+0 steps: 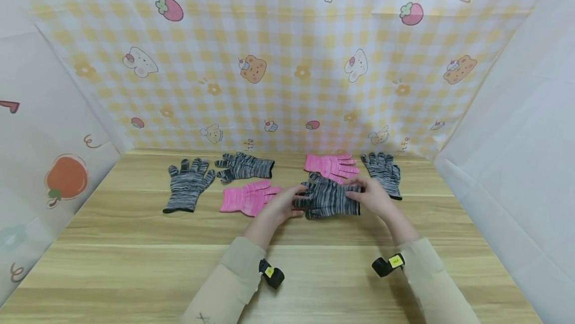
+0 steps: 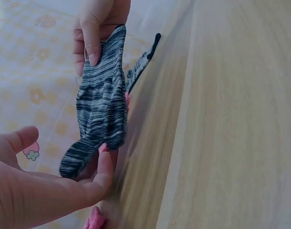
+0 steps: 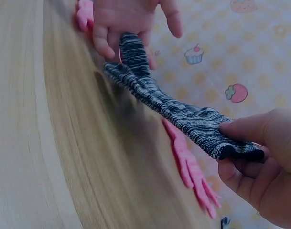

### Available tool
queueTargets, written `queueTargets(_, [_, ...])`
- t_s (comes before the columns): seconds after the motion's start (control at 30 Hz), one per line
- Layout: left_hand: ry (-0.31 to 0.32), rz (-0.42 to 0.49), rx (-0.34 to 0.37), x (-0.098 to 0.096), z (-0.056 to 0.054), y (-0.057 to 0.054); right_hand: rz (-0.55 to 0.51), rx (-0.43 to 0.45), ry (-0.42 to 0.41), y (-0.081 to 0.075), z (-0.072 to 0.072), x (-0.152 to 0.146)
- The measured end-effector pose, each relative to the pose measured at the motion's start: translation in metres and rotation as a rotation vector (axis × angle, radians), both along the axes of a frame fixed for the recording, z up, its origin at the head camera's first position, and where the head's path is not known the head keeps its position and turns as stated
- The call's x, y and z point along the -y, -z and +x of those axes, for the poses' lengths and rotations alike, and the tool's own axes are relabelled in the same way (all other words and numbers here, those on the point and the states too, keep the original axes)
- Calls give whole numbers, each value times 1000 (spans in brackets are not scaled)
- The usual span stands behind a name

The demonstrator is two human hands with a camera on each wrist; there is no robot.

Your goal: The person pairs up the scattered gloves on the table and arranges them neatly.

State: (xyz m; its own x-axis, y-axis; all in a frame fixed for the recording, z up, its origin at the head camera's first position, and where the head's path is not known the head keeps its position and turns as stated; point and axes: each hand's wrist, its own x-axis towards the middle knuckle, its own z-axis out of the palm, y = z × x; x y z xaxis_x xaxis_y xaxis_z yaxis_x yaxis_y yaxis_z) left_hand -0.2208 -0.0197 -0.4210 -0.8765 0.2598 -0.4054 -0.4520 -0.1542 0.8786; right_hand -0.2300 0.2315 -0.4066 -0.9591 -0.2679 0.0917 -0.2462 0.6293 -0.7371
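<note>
A grey-and-black striped knit glove (image 1: 332, 198) is held up above the tabletop between the two hands. My right hand (image 1: 374, 198) pinches it at the dark-edged cuff, thumb on one face and fingers on the other, as the right wrist view shows. At the other end, my left hand (image 1: 284, 205) touches the glove's fingers with its own extended fingers. In the left wrist view the left thumb (image 2: 23, 138) stands away from the fabric. Behind the held glove lies a pink glove (image 1: 324, 163), partly covered by it in the head view. Another pink glove (image 1: 246, 199) lies beside the left hand.
Striped grey gloves lie flat on the wooden table (image 1: 135, 259): one at far left (image 1: 186, 185), one at the back (image 1: 249, 167) and one at right (image 1: 384, 173). A yellow checked cloth (image 1: 287, 99) hangs behind, with white sheets at both sides.
</note>
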Motion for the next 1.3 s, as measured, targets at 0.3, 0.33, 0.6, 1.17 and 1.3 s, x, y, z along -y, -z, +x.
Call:
queueTargets(0.3, [-78,239,-18,4,0,-5,-64,-6,77,-11,13,1])
queueTargets(0.33, [-87,264,-19,4,0,-6,-76,-10,85,-12,14,1])
queueTargets(0.6, [-136,534,38,3,1,-6,-196,-25,146,-13,25,5])
queueTargets(1.17, [-46,763,144,1,5,-15,-260,-65,302,-15,43,19])
queueTargets(1.3, [-43,717,100,1,7,-16,-292,-43,307,-14,48,21])
